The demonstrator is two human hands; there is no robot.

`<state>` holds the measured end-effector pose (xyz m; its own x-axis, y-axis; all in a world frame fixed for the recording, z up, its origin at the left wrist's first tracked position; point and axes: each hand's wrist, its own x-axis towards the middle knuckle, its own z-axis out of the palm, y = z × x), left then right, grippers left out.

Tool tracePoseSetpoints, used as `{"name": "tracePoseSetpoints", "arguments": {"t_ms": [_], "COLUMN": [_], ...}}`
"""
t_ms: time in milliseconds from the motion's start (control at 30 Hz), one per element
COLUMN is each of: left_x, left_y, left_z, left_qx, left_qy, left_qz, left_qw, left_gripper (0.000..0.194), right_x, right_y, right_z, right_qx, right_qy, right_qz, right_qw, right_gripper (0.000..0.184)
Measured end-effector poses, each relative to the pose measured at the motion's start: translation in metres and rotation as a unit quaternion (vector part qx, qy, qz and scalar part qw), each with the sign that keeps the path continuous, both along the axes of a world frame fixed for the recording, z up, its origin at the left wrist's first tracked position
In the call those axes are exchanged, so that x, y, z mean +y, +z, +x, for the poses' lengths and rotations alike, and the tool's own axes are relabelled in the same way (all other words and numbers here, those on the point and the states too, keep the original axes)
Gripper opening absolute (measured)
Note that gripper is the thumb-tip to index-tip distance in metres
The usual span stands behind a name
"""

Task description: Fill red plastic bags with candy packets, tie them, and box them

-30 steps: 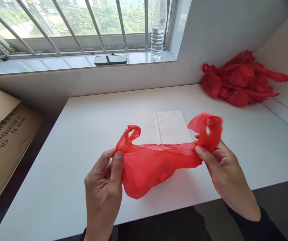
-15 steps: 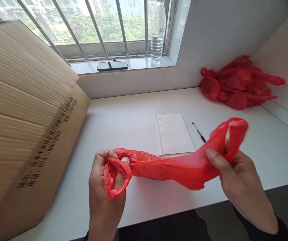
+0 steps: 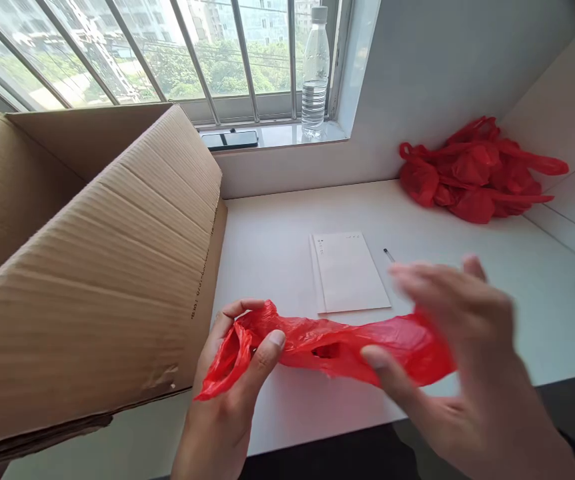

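Note:
A stretched, crumpled red plastic bag (image 3: 317, 347) hangs sideways above the front of the white table. My left hand (image 3: 237, 380) grips its left end between thumb and fingers, with a loop of the bag over the palm. At the other end is my right hand (image 3: 457, 360), blurred by motion. Its fingers are raised and apart from the thumb, which lies in front of the bag; whether the thumb touches it I cannot tell. The bag's right end is partly hidden behind this hand.
A large open cardboard box (image 3: 132, 267) stands at the left. Behind the bag lie a white notebook (image 3: 352, 273) and a partly hidden pen (image 3: 388, 255). More red bags (image 3: 477, 173) are heaped at the back right. A water bottle (image 3: 314, 80) and a phone (image 3: 237, 139) rest on the windowsill.
My right hand has let go of the bag's right end and spread its fingers. The box has shifted right and turned, showing its inside. My left hand has moved slightly right.

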<state>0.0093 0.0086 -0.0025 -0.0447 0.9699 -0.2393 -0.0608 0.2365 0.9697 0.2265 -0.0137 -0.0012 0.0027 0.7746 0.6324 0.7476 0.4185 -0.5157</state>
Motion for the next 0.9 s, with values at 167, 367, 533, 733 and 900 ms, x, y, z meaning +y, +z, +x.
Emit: {"name": "tracePoseSetpoints", "arguments": {"t_ms": [167,367,533,733,900], "left_x": [-0.003,-0.007,0.004,0.004,0.002], "left_y": [0.002,0.004,-0.013,-0.033,-0.025], "left_z": [-0.003,-0.011,-0.018,-0.023,-0.021], "left_qx": [-0.008,0.092,0.128,0.207,0.156], "left_qy": [-0.022,-0.040,-0.062,-0.100,-0.042], "left_qz": [-0.003,-0.009,0.073,0.076,0.004], "left_qw": [1.000,0.995,0.987,0.970,0.987], "left_gripper": [0.042,0.053,0.020,0.024,0.044], "right_x": [0.029,0.036,0.032,0.038,0.056], "right_y": [-0.018,-0.013,-0.017,-0.025,-0.024], "right_z": [-0.003,0.005,0.003,0.007,0.025], "right_qx": [-0.137,-0.029,-0.120,-0.075,0.039], "right_qy": [0.190,0.175,0.266,0.141,0.079], "right_qz": [-0.188,-0.299,-0.344,-0.315,-0.316], "right_qw": [0.954,0.938,0.893,0.935,0.945], "right_gripper": [0.009,0.017,0.016,0.021,0.031]}}
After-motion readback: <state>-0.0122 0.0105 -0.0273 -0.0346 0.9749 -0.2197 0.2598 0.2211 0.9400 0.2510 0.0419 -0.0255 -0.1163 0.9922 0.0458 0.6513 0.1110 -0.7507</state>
